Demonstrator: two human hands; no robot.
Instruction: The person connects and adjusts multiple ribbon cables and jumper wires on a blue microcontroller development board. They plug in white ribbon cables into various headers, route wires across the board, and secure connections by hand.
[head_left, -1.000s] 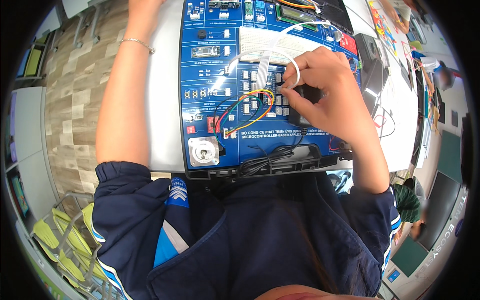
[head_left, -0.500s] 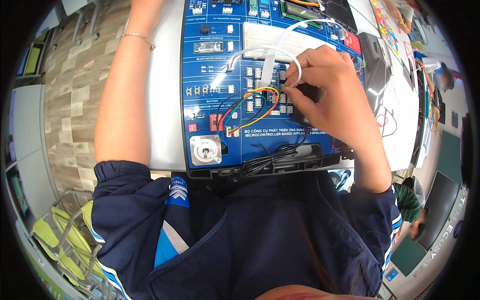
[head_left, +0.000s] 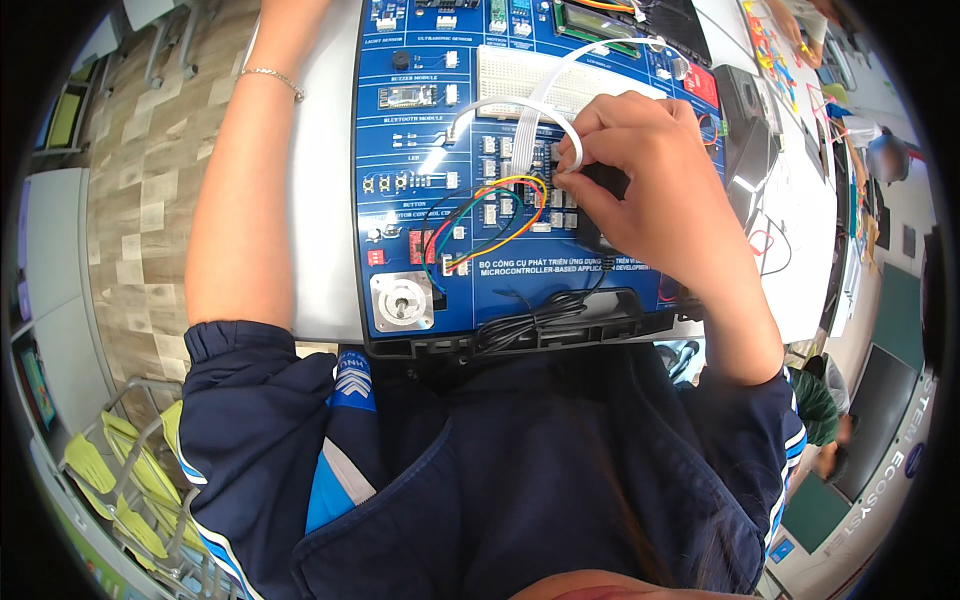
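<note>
A blue electronics training board [head_left: 560,290] lies before me, with small modules and rows of white sockets. My right hand [head_left: 640,150] is over its middle. Thumb and fingers pinch the end of a white ribbon cable [head_left: 520,101] at the sockets right of centre; the fingers hide its plug, so whether it is seated cannot be told. From there the cable loops left to the LED module. My left forearm [head_left: 240,200], with a bracelet at the wrist, reaches past the board's left side; that hand is cut off by the top edge.
Coloured jumper wires [head_left: 535,205] arch to a socket near the stepper motor [head_left: 402,301]. A white breadboard [head_left: 500,85] sits higher up. A bundled black cable [head_left: 535,318] lies at the near edge. Green chairs [head_left: 125,470] stand lower left; other people are at the right.
The board has slid slightly left on the white table. My right hand has shifted a little left with it, still pinching the ribbon cable's end.
</note>
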